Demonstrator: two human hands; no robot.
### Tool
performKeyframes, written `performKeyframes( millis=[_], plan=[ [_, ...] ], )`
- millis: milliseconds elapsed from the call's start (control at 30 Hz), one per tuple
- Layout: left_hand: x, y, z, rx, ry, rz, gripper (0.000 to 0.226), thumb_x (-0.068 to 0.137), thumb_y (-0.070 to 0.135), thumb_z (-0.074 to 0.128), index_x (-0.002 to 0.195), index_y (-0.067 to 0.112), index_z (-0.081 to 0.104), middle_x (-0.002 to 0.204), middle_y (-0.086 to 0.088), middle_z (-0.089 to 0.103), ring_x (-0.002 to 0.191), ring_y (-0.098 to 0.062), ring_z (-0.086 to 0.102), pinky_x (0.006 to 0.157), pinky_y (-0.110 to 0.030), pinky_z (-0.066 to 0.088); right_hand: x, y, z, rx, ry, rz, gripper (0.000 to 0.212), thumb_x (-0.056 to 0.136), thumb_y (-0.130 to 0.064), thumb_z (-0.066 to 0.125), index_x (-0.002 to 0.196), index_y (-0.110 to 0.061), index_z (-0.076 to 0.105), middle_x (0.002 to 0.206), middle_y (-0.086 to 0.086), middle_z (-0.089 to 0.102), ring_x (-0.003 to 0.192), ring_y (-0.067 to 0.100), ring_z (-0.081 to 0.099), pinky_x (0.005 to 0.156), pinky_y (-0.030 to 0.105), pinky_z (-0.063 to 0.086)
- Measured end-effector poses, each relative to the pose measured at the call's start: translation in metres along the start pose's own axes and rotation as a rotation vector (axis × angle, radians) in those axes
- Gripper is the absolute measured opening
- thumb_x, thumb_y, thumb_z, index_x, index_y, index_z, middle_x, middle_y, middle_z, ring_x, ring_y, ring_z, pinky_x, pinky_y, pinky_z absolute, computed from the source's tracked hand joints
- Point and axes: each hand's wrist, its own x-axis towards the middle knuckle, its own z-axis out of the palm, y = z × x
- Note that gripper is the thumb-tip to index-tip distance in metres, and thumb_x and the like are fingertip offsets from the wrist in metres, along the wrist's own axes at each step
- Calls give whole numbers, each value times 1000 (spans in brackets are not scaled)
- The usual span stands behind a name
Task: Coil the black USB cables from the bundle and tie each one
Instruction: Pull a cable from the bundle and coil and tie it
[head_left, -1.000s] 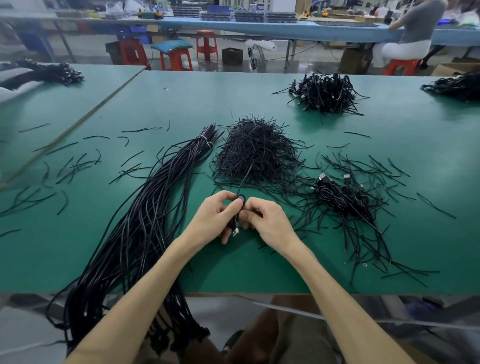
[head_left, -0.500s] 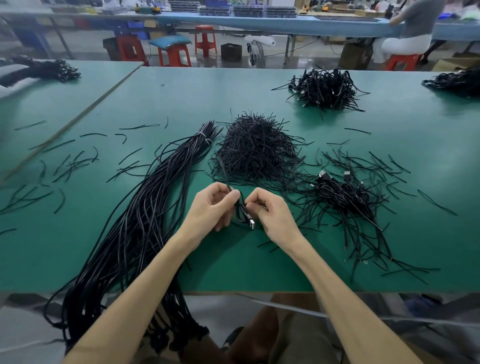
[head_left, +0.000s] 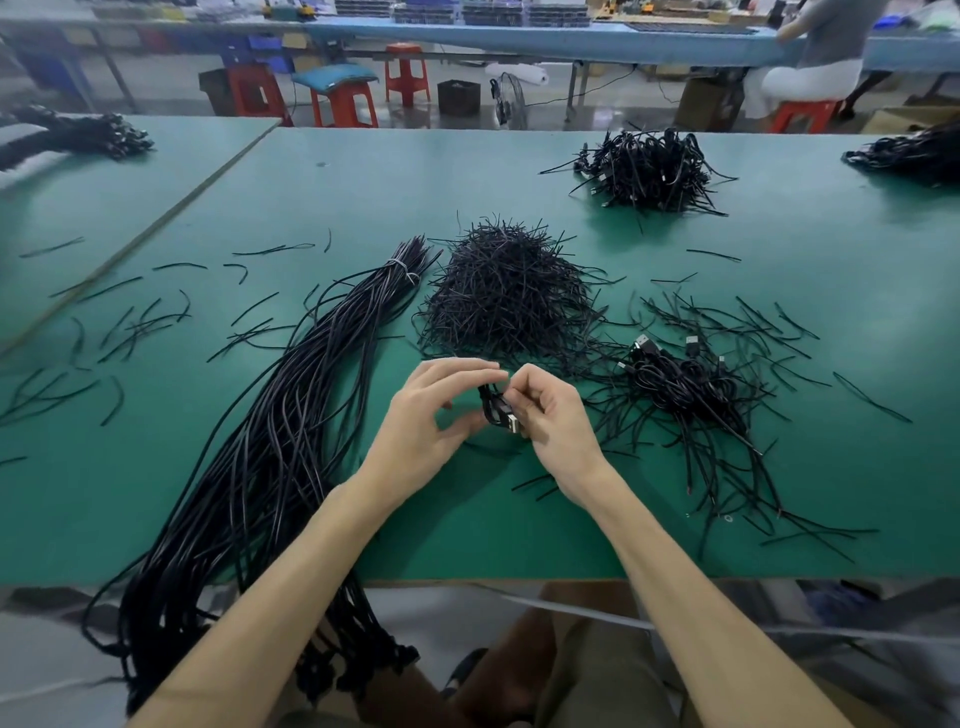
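Note:
Between my two hands sits a small coiled black USB cable (head_left: 496, 410), its silver plug pointing down to the right. My left hand (head_left: 431, 421) pinches the coil from the left with thumb and fingertips. My right hand (head_left: 550, 415) grips it from the right, fingers curled over the top. A long bundle of black USB cables (head_left: 291, 431) lies to the left, tied with a white band near its far end, and hangs over the table's front edge. Just behind my hands is a heap of black twist ties (head_left: 509, 299).
Coiled, tied cables (head_left: 691, 384) lie in a loose pile to the right among scattered ties. Another cable pile (head_left: 649, 169) sits farther back. Stray ties litter the green table (head_left: 519, 535) on the left. A seated person (head_left: 826, 47) works at the far bench.
Both hands rose and moved slightly away from me with the coil. The plug has swung down into view between the hands.

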Motion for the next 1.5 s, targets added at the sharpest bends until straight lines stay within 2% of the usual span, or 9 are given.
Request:
performKeyframes(
  millis=[100,300,533,733,833,1000,1133,1267,1500],
  plan=[
    [0,3,3,77,47,39,34,87,16,78,121,18,74,117,6,66,114,-15,57,101,-30,45,1,0,0,-2,-4,7,22,97,11,51,79,-1,51,71,1,52,68,13,44,65,25,39],
    [10,15,4,309,99,47,15,93,30,70,104,20,73,97,10,66,89,-13,58,85,-25,39,0,-4,2,20,61,70,18,97,6,57,83,-3,65,68,5,64,62,10,56,64,21,45],
    [42,39,2,308,-38,-200,20,97,47,62,109,31,66,70,18,56,70,-10,54,68,-32,43,-1,-3,-2,106,115,72,23,102,4,50,83,-8,58,69,-1,62,65,7,56,62,16,47],
    [66,48,-3,73,-211,-450,20,102,25,55,121,20,57,58,6,71,48,-19,64,60,-33,55,-1,-3,-4,176,122,34,27,102,6,50,78,-7,51,73,15,56,59,7,53,56,14,42],
    [67,45,-9,1,-329,-367,20,106,15,50,120,17,64,57,6,70,51,-19,67,59,-35,53,0,-1,-6,155,137,48,24,102,7,48,81,-4,51,72,11,56,59,6,53,57,15,42],
    [57,32,-21,-109,-520,-325,49,101,-4,53,147,9,47,75,7,67,60,-10,63,60,-28,50,1,-2,-5,136,170,67,22,102,4,51,82,-3,56,71,5,62,60,5,55,59,16,43],
    [56,30,-16,130,-375,-308,33,93,25,74,124,15,70,83,8,60,66,-6,54,68,-23,44,1,-4,-5,125,167,79,27,101,6,52,78,-8,56,68,4,58,61,8,52,58,17,42],
    [52,34,-12,378,-304,-299,37,94,59,60,92,24,72,91,8,57,81,-16,57,66,-35,40,1,-2,-4,108,173,95,23,103,0,52,81,-7,56,68,0,60,63,9,53,61,17,44],
    [49,45,-5,620,-200,-225,54,100,63,45,75,19,64,85,6,59,73,-23,59,61,-33,34,1,0,-4,103,147,87,25,102,-1,54,80,-11,57,66,-3,62,65,10,53,62,19,46]
  ],
)
